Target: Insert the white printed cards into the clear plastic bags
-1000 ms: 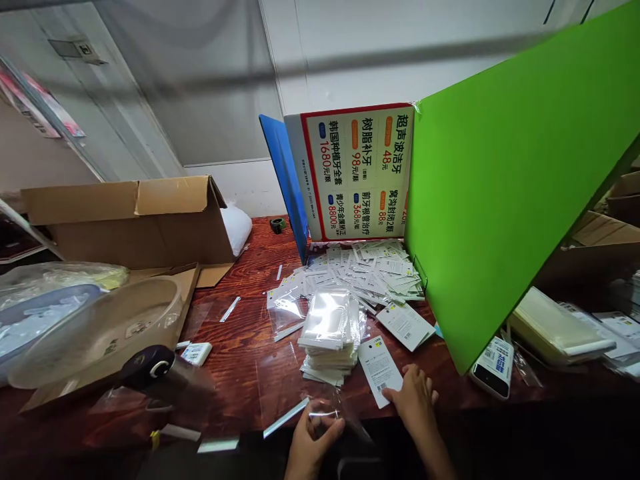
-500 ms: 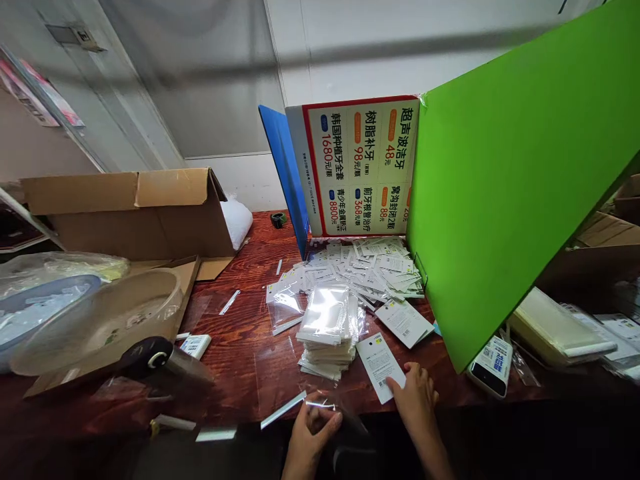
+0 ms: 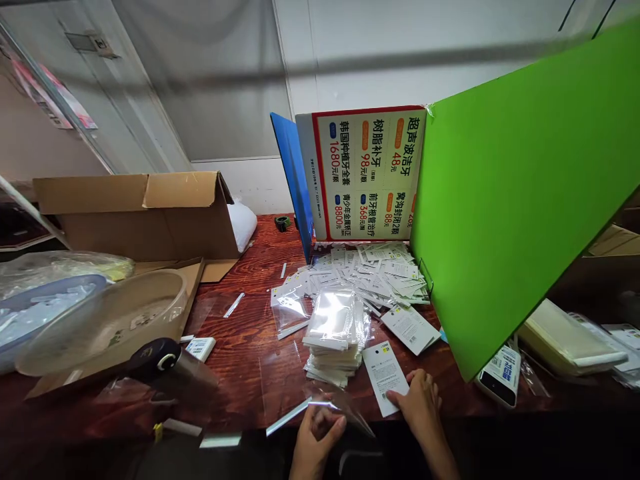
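A clear plastic bag (image 3: 345,404) is pinched in my left hand (image 3: 319,437) at the table's front edge, and its film spreads to the right. My right hand (image 3: 420,403) has its thumb on the lower right corner of a white printed card (image 3: 385,379), its fingers curled beside the edge. Another clear bag with a white strip (image 3: 289,417) lies just left of my left hand. Behind my hands stands a stack of bagged cards (image 3: 333,323). More white cards (image 3: 411,328) lie to its right, and a loose pile of cards (image 3: 370,270) spreads behind it.
A green panel (image 3: 505,180) rises on the right, joined to a printed board (image 3: 367,177) and a blue panel (image 3: 291,177). At left are a cardboard box (image 3: 140,223), a translucent basin (image 3: 115,320) and a dark-capped clear container (image 3: 167,363). A white device (image 3: 501,373) sits at right.
The view has shifted slightly, so everything sits a little further right and lower. More of the bag's film shows spread out from my left hand. My right hand stays at the card.
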Tool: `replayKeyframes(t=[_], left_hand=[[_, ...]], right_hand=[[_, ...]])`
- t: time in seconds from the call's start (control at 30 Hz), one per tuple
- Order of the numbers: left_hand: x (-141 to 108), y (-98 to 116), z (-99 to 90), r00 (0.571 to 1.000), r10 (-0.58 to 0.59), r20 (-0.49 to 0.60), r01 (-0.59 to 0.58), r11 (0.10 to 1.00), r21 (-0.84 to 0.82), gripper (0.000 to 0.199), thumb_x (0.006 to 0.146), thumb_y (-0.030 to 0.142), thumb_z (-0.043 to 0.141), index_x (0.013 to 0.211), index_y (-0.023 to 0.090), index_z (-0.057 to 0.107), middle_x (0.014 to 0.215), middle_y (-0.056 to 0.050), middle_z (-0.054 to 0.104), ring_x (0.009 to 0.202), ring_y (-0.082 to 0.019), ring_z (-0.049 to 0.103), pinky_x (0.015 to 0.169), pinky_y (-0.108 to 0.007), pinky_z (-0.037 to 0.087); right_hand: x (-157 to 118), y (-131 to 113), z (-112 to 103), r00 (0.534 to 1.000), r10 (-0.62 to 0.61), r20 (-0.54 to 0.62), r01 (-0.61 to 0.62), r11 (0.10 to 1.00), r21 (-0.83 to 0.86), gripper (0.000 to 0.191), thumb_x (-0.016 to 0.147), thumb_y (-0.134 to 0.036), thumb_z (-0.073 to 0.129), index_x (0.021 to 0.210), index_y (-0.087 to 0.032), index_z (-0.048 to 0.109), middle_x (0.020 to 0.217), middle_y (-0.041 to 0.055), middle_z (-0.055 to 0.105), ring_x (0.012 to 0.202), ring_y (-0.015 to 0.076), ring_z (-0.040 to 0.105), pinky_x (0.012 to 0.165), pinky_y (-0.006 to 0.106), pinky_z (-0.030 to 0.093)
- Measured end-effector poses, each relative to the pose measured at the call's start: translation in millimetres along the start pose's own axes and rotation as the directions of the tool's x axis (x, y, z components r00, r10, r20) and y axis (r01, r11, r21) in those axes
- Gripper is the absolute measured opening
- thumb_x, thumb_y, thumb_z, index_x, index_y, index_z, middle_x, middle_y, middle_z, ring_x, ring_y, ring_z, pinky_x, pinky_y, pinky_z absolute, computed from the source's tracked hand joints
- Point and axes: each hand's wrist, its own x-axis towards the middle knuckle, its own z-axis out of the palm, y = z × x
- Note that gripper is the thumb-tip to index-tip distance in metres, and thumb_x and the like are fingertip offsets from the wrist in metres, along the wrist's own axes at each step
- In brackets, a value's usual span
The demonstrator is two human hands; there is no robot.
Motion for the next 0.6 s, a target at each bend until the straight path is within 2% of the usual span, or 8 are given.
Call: replayKeyframes(t=[0.1,0.27,0.33,0.43,0.6], left_hand=[[2,-5,1.6,0.998,0.017,-0.057,-0.018,1.000,-0.026,0.066,0.048,0.055,0.090,0.096,0.018,0.064,0.061,0.001,0.064,0.067,-0.020,0.062,0.075,-0.032,0.044],[5,-10,-1.1,0.998,-0.004,-0.066,0.000,0.998,-0.064,0.072,0.047,0.056,0.090,0.102,0.018,0.062,0.063,0.000,0.067,0.069,-0.020,0.063,0.076,-0.032,0.045],[2,-2,-2.0,1.000,-0.019,-0.024,0.018,0.998,-0.055,0.070,0.048,0.055,0.090,0.101,0.018,0.062,0.064,0.001,0.066,0.070,-0.020,0.063,0.077,-0.031,0.045],[-7,18,0.0,0.997,-0.051,0.054,0.053,0.998,-0.039,0.059,0.057,0.050,0.088,0.099,0.017,0.063,0.069,0.000,0.065,0.075,-0.020,0.063,0.079,-0.031,0.045],[-14,46,4.9,0.997,-0.033,0.064,0.043,0.986,-0.164,0.048,0.065,0.041,0.085,0.102,0.020,0.062,0.080,0.001,0.063,0.081,-0.018,0.062,0.082,-0.030,0.046]], right_hand=[[0,5,3,1.000,0.001,-0.004,-0.001,0.996,0.093,0.039,0.060,-0.023,0.077,0.086,-0.022,0.048,0.100,0.0163,0.066,0.103,0.0389,0.061,0.081,0.043,0.044],[1,11,3,0.996,-0.081,0.031,0.064,0.928,0.368,0.031,0.065,-0.029,0.064,0.092,-0.021,0.051,0.079,0.0057,0.066,0.080,0.0284,0.068,0.074,0.037,0.049],[3,13,-2,0.992,-0.114,0.051,0.077,0.880,0.468,0.025,0.068,-0.037,0.058,0.087,-0.021,0.055,0.077,0.0062,0.066,0.077,0.0274,0.067,0.070,0.036,0.051],[3,16,-13,0.990,-0.118,0.073,0.055,0.816,0.576,0.034,0.069,-0.052,0.055,0.082,-0.021,0.057,0.082,0.0096,0.069,0.080,0.0292,0.067,0.071,0.038,0.052],[-13,19,-38,0.979,-0.120,0.166,-0.032,0.708,0.705,0.049,0.072,-0.065,0.059,0.093,-0.020,0.057,0.084,0.0085,0.071,0.075,0.0274,0.068,0.067,0.037,0.053]])
